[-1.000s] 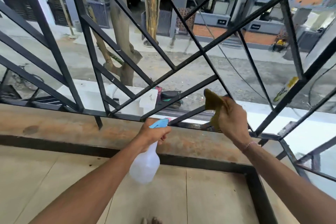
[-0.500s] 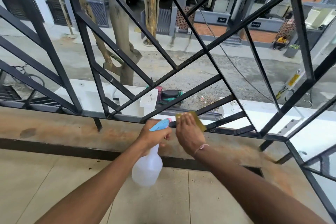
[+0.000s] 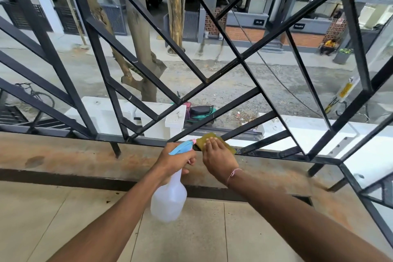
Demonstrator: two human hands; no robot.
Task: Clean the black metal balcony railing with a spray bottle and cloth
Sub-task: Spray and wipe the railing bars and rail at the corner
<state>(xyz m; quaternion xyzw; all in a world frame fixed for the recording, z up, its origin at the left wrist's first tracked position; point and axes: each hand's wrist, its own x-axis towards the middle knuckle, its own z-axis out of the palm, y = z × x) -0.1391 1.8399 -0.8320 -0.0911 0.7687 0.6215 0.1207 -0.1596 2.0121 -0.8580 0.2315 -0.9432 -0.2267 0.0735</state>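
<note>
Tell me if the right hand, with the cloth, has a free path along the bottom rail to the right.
Probably yes. The right hand presses the yellow cloth flat on the bottom rail. Rightward the rail's top looks bare, though slanted bars join it there and would interrupt a straight wipe.

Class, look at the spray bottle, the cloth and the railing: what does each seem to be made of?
Spray bottle: translucent white plastic, probably, with a glossy blue trigger head.
Cloth: soft olive-yellow fabric, matte, flattened under the right hand.
Railing: square metal bars, it seems, painted black with a slight sheen.
</note>
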